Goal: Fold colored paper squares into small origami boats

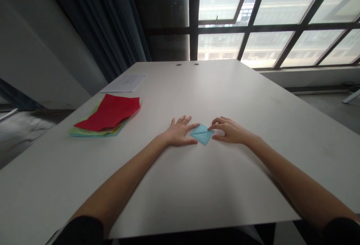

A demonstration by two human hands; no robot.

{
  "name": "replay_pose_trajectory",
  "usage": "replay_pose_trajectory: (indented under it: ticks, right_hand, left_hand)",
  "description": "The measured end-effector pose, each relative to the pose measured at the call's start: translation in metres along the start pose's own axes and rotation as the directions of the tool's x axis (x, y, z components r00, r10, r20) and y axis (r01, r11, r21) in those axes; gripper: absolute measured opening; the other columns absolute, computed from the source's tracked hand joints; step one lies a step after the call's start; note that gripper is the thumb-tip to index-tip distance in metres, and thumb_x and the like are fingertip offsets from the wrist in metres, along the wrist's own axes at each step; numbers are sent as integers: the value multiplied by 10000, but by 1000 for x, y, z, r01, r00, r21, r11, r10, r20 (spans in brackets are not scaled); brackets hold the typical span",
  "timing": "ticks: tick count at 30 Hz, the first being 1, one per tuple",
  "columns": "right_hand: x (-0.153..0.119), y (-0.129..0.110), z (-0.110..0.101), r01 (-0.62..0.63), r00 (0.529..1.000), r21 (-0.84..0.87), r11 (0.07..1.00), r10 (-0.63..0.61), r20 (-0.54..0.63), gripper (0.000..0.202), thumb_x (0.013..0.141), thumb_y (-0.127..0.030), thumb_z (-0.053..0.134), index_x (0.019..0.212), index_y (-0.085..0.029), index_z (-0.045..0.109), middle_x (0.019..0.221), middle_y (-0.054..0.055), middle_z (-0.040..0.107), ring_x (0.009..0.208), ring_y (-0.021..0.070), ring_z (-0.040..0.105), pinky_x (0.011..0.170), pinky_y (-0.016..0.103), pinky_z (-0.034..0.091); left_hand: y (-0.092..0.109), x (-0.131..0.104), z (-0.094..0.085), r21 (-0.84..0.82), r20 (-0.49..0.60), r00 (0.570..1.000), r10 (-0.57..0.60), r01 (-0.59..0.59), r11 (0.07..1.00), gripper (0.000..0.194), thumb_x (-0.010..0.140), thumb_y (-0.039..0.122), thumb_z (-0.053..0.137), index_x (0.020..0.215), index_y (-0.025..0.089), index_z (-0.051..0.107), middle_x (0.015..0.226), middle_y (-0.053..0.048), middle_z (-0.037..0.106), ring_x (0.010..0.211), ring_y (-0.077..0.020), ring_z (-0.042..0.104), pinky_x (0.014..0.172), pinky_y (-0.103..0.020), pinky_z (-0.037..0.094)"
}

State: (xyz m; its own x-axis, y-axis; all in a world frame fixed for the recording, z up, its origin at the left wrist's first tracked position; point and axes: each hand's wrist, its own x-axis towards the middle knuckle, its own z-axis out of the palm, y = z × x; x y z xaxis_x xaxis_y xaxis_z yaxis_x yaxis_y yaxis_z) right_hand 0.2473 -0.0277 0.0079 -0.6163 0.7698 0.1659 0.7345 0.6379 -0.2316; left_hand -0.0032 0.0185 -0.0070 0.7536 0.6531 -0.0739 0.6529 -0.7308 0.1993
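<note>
A small light-blue folded paper point(203, 134), roughly diamond-shaped with a crease running across it, lies flat on the white table point(174, 185) in front of me. My left hand point(180, 131) rests at its left side with spread fingers; the index finger touches the upper left edge and the thumb lies by the lower left. At the right corner is my right hand point(227, 130), fingers curved and apart, with the index fingertip on the paper and the thumb below it, off the paper.
Colored sheets, with a red sheet point(112, 111) on top, are stacked at the left edge of the table. Behind them lies a printed white page point(124, 83). A dark curtain point(101, 20) hangs at the back left, and windows stand behind the table.
</note>
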Motion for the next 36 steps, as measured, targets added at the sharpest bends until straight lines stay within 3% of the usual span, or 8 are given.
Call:
replay_pose_trajectory:
  ticks: [4,10,17,22,25,30,33,36]
  right_hand:
    - [2,-5,6,62,998,27,998,-61,-29,340,781,-377,534,1087,-237,584,1037,75,582,894,205,531,830,369,408]
    - [2,-9,8,89,996,58,994,-87,-24,366,805,-393,497,1114,-206,557,1048,83,599,942,207,535,853,366,404]
    - [5,-11,11,95,994,30,995,-93,-62,324,796,-379,521,1071,-218,579,1017,74,618,940,197,542,845,347,403]
    - [7,-12,14,85,984,32,996,-79,-158,217,857,-245,423,937,-189,616,872,71,660,851,173,580,796,319,411]
    - [7,-17,11,-7,960,156,988,50,-277,208,849,-263,431,895,-176,614,795,61,658,736,155,585,713,285,431]
    - [10,-17,11,-158,897,523,838,343,-279,245,821,-359,466,884,-167,605,705,26,640,620,130,561,581,239,428]
    - [12,-11,14,-186,907,625,758,377,-188,282,787,-364,508,960,-162,601,727,24,646,629,134,557,577,243,419]
    - [12,-5,16,-240,918,538,808,369,-144,275,750,-318,549,978,-181,617,704,6,640,613,127,534,573,243,392]
  left_hand:
    - [3,1,1,121,-143,979,146,-129,984,656,759,628,375,1285,238,362,1331,-144,372,1235,-323,289,959,-541,231]
    - [8,3,2,374,-221,881,418,-320,871,436,878,447,290,1041,124,533,997,-127,597,1004,-227,503,869,-373,369]
    - [7,3,3,397,-326,824,463,-325,858,287,907,267,302,866,139,555,901,-85,613,934,-181,533,798,-310,414]
    - [13,-2,0,112,-415,845,337,-320,941,247,886,288,355,847,136,545,836,-78,617,856,-164,555,769,-289,432]
    - [21,-2,-1,-186,-516,843,153,-285,940,236,823,359,469,896,146,540,830,-60,615,792,-153,562,729,-271,441]
    - [33,9,4,-695,-478,826,-299,-148,703,260,761,395,542,856,153,546,751,-28,623,646,-129,571,590,-231,437]
    - [34,14,10,-846,-357,859,-367,-130,517,277,729,394,572,833,140,541,739,-34,639,622,-132,583,565,-226,436]
    - [31,14,12,-846,-278,893,-353,-54,531,229,719,343,571,810,133,572,746,-35,653,643,-139,589,583,-231,435]
